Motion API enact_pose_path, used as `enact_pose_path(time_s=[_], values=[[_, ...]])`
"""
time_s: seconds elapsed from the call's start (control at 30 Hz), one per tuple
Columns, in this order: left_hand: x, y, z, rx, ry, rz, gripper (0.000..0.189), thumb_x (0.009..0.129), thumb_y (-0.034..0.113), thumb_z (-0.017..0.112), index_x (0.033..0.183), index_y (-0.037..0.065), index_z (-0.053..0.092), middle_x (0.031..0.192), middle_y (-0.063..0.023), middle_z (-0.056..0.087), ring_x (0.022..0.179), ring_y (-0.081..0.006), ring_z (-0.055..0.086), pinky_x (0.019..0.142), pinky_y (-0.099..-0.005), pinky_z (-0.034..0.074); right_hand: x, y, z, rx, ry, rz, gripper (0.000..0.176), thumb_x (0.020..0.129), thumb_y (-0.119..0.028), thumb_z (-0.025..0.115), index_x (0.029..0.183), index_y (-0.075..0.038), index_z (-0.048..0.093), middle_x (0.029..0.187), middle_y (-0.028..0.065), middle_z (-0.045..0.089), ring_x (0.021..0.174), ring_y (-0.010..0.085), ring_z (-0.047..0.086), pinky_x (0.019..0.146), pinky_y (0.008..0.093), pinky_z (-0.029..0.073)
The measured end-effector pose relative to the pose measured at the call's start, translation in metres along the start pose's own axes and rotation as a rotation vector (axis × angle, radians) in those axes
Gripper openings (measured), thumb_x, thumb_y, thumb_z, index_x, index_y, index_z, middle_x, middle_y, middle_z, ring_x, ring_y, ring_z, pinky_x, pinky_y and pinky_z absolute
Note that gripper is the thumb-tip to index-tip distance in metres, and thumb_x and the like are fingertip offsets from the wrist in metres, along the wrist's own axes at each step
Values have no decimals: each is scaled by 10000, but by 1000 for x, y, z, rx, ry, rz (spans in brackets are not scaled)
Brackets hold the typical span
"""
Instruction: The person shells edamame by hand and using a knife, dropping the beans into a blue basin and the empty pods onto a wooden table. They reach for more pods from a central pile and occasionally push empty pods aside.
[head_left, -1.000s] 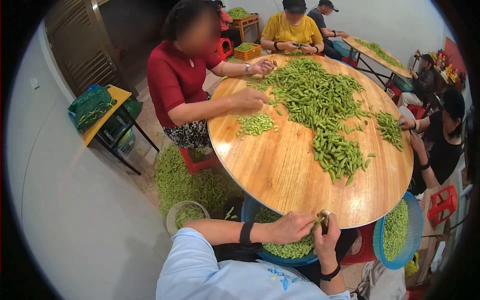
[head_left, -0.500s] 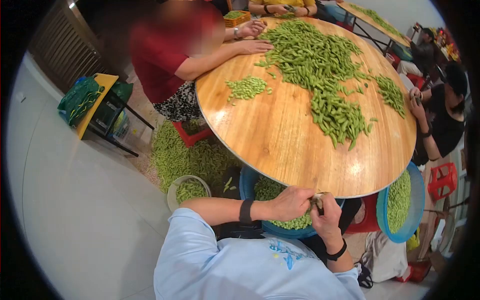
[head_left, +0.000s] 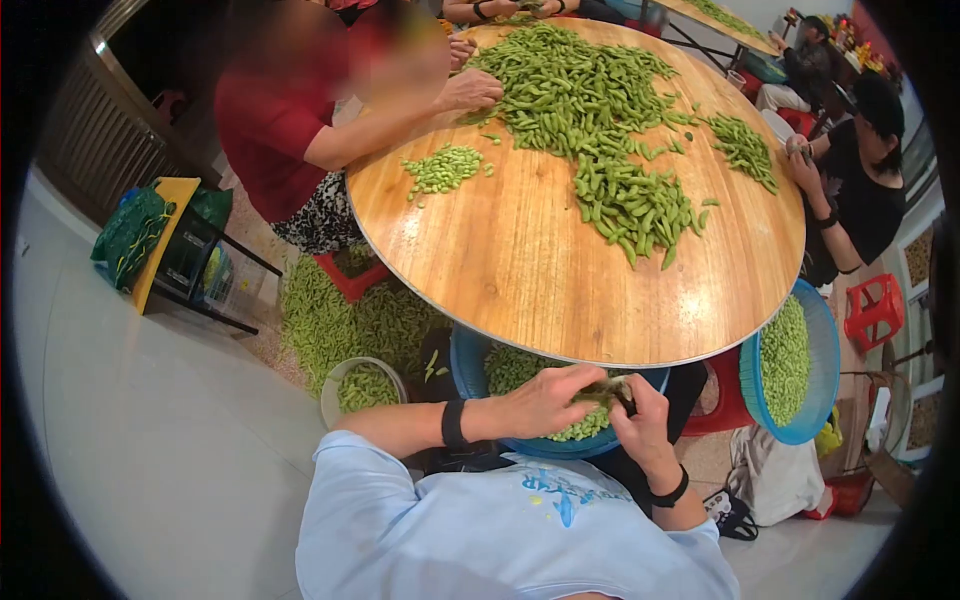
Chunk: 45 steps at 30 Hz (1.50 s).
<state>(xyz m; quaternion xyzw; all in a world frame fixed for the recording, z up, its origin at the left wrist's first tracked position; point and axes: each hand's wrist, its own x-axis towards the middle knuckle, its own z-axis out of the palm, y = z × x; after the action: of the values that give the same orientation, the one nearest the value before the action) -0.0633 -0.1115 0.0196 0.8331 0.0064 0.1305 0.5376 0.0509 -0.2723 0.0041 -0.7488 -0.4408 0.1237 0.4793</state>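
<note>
My left hand [head_left: 540, 402], with a black band on the wrist, is bent toward my right hand just off the round table's near edge. My right hand [head_left: 642, 425], also banded, is closed with its fingertips meeting those of the left. Between them is a small dark and greenish thing [head_left: 605, 390], blurred and partly covered by fingers. Below both hands a blue basin [head_left: 462, 365] holds shelled green beans [head_left: 512, 368]. On the wooden table [head_left: 480, 270] lies a large heap of green bean pods [head_left: 570, 90], with a loose strip of pods [head_left: 640, 210] reaching toward me.
Across to the left a person in a red shirt [head_left: 275, 115] works beside a small bean pile [head_left: 443, 169]. A person in black [head_left: 865, 180] sits at right. A second blue basin [head_left: 830, 360], a red stool [head_left: 873, 310], a pale bucket [head_left: 332, 400] and floor pods [head_left: 320, 310] surround me.
The view has shifted, so the table sits further left and higher. The fingers of my left hand have spread slightly around the small thing. The red-shirted person's near hand has lifted and curled.
</note>
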Motion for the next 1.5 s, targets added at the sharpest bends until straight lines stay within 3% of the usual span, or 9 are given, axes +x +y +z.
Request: enact_pose_path(time_s=[0.23,0.33,0.4,0.53,0.73,0.87,1.17,1.33,1.5], values=[[-31,14,-63,327,-139,76,112,801,45,574,900,-4,559,839,-160,571,803,-351,603,665,-424,495,6,-13,3,135,-152,-30,170,732,16,613,896,14,566,718,145,532,603,264,548,552,337,438],[-62,18,-114,855,-539,-352,165,745,78,633,897,24,597,773,-147,554,753,-347,597,664,-440,505,3,-2,11,177,-184,-202,172,736,17,609,904,9,575,733,145,548,629,277,563,564,342,448],[-69,19,-141,1127,-476,-458,168,766,97,620,923,39,631,899,-190,571,923,-365,565,787,-434,487,4,7,14,106,-166,-280,187,737,20,605,923,7,588,744,149,556,660,289,576,577,344,459],[17,7,-154,705,-211,-45,160,817,122,589,924,11,629,871,-204,621,835,-371,603,728,-433,487,3,10,21,209,-162,-135,172,771,22,611,942,18,590,742,139,589,621,241,592,558,320,461],[181,-69,-124,634,348,-193,274,829,203,567,791,-63,624,785,-281,611,781,-445,602,675,-486,478,-2,14,22,270,-166,-56,158,840,50,563,997,49,568,760,108,642,635,140,648,545,257,497],[219,-104,-119,548,332,-456,255,797,185,591,811,-65,639,754,-277,620,767,-448,608,682,-476,484,-5,22,16,298,-103,-12,170,847,48,544,1015,49,568,743,77,623,612,109,608,520,242,475],[155,-84,-105,754,442,149,207,783,118,638,939,-18,652,712,-155,643,650,-271,631,607,-371,491,20,7,7,799,-88,246,350,972,-122,395,1283,28,452,708,31,514,514,67,438,446,203,361],[113,-31,-79,-312,180,-387,145,882,132,631,957,10,649,680,-3,590,537,-44,514,454,-199,388,47,-1,13,1016,22,305,372,981,-130,406,1325,10,427,747,54,524,514,84,453,441,198,371],[73,-13,-55,-656,-26,-490,139,874,124,654,958,14,656,690,11,608,553,-26,526,456,-155,365,45,-1,15,1232,-29,329,420,987,-152,422,1389,-38,388,810,62,537,562,92,480,441,203,380]])
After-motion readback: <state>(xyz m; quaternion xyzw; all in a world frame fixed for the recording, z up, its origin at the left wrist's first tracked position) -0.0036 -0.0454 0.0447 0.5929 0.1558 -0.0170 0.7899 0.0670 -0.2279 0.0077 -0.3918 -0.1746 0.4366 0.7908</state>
